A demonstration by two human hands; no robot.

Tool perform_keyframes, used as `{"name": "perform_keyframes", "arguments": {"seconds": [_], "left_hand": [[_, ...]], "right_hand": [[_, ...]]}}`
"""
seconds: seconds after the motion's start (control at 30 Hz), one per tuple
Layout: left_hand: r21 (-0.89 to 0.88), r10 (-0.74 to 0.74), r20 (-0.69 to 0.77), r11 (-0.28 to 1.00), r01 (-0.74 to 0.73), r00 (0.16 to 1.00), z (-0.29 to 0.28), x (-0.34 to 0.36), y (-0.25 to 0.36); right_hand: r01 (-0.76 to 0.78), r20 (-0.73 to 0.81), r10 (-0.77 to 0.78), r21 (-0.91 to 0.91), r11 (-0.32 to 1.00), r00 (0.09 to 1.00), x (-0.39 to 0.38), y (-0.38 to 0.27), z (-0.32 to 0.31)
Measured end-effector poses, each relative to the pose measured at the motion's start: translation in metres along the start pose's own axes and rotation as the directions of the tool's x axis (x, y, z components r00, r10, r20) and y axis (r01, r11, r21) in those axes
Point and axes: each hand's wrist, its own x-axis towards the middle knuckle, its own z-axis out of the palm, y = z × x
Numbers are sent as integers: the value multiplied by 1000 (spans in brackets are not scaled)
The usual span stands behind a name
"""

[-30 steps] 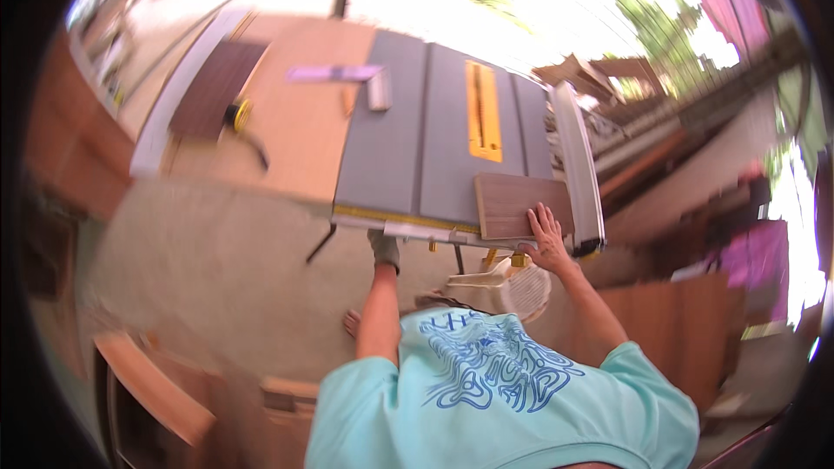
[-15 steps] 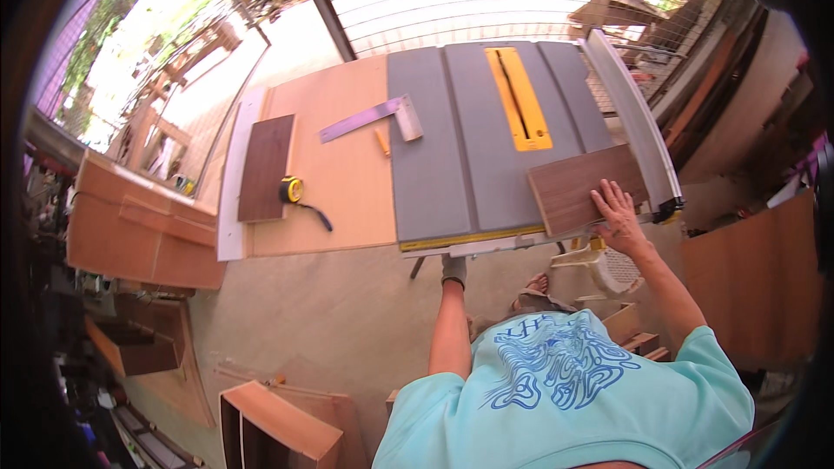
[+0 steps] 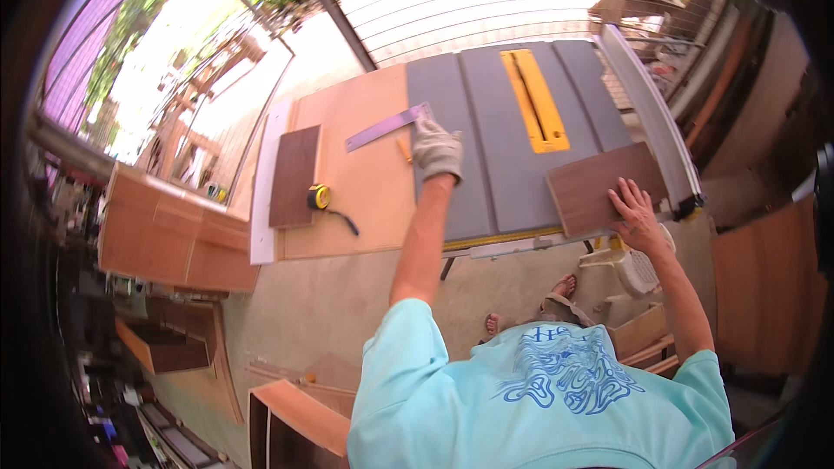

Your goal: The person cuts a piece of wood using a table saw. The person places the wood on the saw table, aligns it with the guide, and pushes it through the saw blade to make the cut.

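My gloved left hand (image 3: 436, 146) reaches out over the grey table saw top (image 3: 486, 130) and touches the stock end of a metal square (image 3: 387, 127) that lies across the seam to the plywood side table (image 3: 360, 182). A pencil (image 3: 404, 150) lies just beside the glove. My bare right hand (image 3: 637, 219) rests flat on a dark brown board (image 3: 595, 187) at the saw's near right corner, against the white fence (image 3: 651, 117). The yellow throat plate (image 3: 532, 100) sits in the middle of the saw top.
On the plywood side table lie a second dark brown board (image 3: 294, 175) and a yellow tape measure (image 3: 320, 197). Orange-brown panels (image 3: 165, 230) lean at left. Open wooden boxes (image 3: 291, 421) stand on the floor. A white basket (image 3: 638, 271) sits under the saw's right side.
My left hand has risen from the saw's front edge and reached forward to the metal square. The view has swung left. My right hand stays on the brown board.
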Motion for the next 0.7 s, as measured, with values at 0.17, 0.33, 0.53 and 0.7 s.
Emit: {"name": "perform_keyframes", "arguments": {"seconds": [0.17, 0.33, 0.53, 0.7], "left_hand": [[-42, -15, 261, 999, 27, 965, 52, 37, -27], [201, -148, 290, 975, 91, 946, 54, 26, -89], [144, -6, 95, 990, -8, 995, 21, -28, -164], [65, -161, -45, 984, 163, 986, -23, -64, -117]], "right_hand": [[-4, -40, 1, -74, 997, 999, 8, 3, 9], [-11, -70, 4, -97, 995, 998, -1, 8, 16], [-47, -115, 34, -114, 992, 993, 6, 3, 15], [-26, -153, 22, -25, 999, 988, 9, 9, 18]]}}
